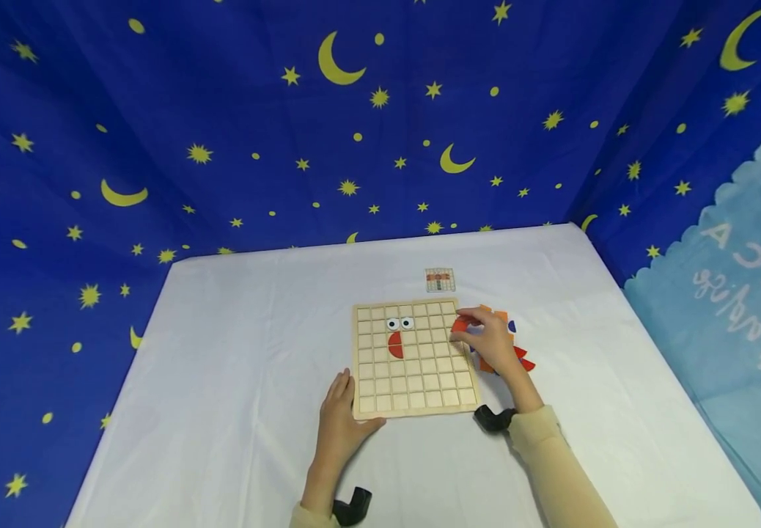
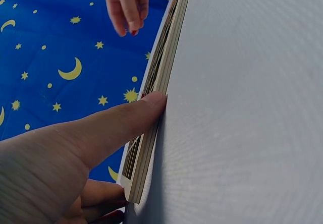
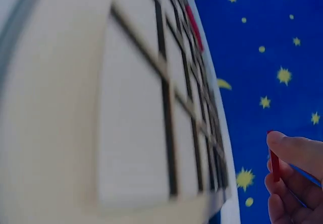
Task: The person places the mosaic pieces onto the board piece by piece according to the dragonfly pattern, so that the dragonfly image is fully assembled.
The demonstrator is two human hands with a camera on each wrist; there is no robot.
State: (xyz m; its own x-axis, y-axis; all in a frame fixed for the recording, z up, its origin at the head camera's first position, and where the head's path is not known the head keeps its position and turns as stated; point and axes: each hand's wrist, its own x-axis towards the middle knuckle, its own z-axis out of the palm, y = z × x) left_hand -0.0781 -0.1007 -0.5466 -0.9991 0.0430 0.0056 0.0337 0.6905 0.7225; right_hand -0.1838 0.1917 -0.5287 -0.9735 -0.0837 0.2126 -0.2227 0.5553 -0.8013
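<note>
1 thin red piece (image 1: 460, 325) pinched in my right grip (image 1: 491, 339); left grip (image 1: 342, 427), apart, touches square pale wooden grid board (image 1: 424, 382).

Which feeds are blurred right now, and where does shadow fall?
Right wrist: the near part of the board is badly blurred, the red piece in the right hand clearer; left wrist: a shadow lies along the board's edge; head: fairly even light, the small card too tiny to read.

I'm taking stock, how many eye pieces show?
2: one eye piece above the red half-circle on the wooden board, the other to its right; the right hand may hide more.
</note>
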